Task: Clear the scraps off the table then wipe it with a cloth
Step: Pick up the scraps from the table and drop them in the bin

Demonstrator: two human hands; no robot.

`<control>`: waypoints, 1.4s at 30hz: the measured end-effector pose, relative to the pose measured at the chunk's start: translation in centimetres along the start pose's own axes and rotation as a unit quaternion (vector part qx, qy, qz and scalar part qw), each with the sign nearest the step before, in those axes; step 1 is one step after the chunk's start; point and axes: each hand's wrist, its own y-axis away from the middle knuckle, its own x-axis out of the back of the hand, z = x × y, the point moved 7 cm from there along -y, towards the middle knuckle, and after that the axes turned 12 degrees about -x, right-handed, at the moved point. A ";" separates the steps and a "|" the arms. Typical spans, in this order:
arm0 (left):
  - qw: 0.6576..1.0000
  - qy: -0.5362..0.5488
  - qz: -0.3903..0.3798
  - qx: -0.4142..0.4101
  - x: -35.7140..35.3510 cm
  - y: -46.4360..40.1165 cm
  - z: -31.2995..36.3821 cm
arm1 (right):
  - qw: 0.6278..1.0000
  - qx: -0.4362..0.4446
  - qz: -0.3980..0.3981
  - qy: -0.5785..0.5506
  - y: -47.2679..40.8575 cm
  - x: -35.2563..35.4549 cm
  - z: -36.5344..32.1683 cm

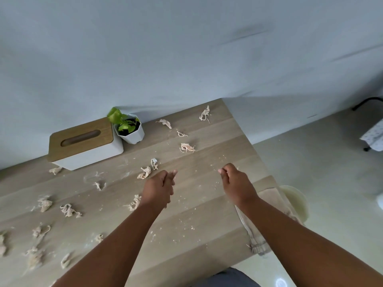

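Observation:
Several pale, stringy scraps lie over the wooden table: one ahead of my hands, one near the far corner, another just left of my left hand, and more toward the left. Fine crumbs dot the wood between my arms. My left hand hovers edge-on above the table, fingers loosely extended and holding nothing. My right hand hovers to its right, fingers loosely curled, nothing visible in it. A beige cloth hangs over the table's right edge, partly hidden under my right forearm.
A white tissue box with a wooden lid and a small potted plant stand at the back by the wall. A pale round bin sits on the floor beside the table's right edge. Chair legs show at far right.

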 end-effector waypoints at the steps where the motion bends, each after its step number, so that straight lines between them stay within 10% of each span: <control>1: 1.000 0.002 0.007 0.011 0.2 0.5 -0.2 | 1.000 -0.010 -0.002 0.003 0.6 -0.1 0.2; 12: 0.996 -0.079 0.001 -0.033 3.8 6.7 -1.1 | 0.993 -0.107 -0.018 -0.040 10.8 -1.0 -1.1; 32: 0.932 0.337 -0.127 0.036 -2.7 13.3 0.3 | 0.861 -0.266 -0.051 -0.430 20.5 0.9 1.7; 42: 0.931 0.323 -0.164 0.048 -10.7 15.1 5.0 | 0.846 -0.283 0.007 -0.451 23.1 6.8 10.0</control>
